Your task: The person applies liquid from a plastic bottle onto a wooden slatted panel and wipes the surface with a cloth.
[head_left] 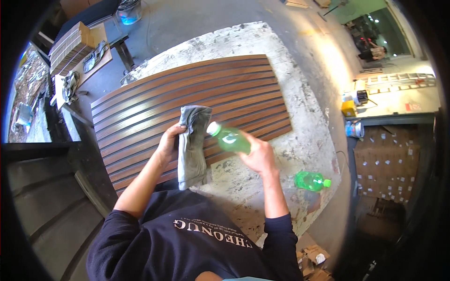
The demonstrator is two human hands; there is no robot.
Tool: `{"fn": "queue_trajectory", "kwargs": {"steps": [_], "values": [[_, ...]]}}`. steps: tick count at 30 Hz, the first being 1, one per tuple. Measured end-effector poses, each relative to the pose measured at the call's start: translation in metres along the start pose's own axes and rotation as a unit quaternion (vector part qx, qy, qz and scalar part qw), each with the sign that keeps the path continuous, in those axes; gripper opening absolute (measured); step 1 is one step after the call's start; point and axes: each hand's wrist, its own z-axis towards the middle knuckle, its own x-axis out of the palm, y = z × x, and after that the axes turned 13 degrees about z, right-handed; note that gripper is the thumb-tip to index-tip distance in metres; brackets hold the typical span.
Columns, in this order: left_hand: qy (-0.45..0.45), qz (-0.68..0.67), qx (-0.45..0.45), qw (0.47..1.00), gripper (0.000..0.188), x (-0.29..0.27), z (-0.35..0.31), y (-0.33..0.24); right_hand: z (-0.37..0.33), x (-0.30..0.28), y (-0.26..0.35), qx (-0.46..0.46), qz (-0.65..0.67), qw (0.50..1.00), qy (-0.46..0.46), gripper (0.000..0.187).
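The right hand (261, 157) grips a green bottle (232, 140) by its base, white cap (213, 128) toward the folded grey cloth (194, 150) pinched by the left hand (169, 142); whether the cap is open, I can't tell. Ideally, the bottle tips gently over the cloth, sparing the slatted brown panel (140, 112) beneath. That lies on a stained white tabletop (300, 107), another green bottle (309, 181) rightward; farther out sit stacked boards (72, 47) and a yellow box (348, 108).

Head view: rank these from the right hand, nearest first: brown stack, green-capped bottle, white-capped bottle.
1. White-capped bottle: held in the right hand.
2. Green-capped bottle: lying to the hand's right, on the mottled table.
3. Brown stack: far upper left, beyond the table.
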Motion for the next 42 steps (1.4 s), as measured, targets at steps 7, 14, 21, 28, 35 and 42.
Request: {"fn": "queue_trajectory", "kwargs": {"steps": [7, 14, 21, 28, 35, 42], "values": [[0.026, -0.150, -0.131, 0.980, 0.037, 0.007, 0.008, 0.033, -0.004, 0.006, 0.036, 0.027, -0.135, 0.990, -0.001, 0.046], [0.043, -0.165, -0.161, 0.972, 0.044, -0.002, 0.019, 0.042, 0.005, -0.001, 0.036, 0.025, -0.255, 0.966, 0.023, 0.046], [-0.010, -0.023, -0.069, 0.997, 0.050, 0.043, 0.019, -0.034, 0.021, -0.003, 0.009, 0.061, -0.034, 0.994, -0.082, 0.058], [-0.166, 0.745, 0.236, 0.602, 0.039, 0.049, 0.026, -0.079, 0.033, -0.016, -0.087, 0.088, 0.236, 0.882, -0.398, 0.051], [0.006, 0.861, 0.367, 0.352, 0.041, 0.005, 0.117, -0.023, 0.039, -0.002, -0.166, 0.008, 0.129, 0.816, -0.563, 0.039], [0.053, 0.830, 0.445, 0.331, 0.039, 0.124, 0.283, 0.014, 0.037, 0.034, -0.181, 0.042, 0.089, 0.812, -0.575, 0.053]]}}
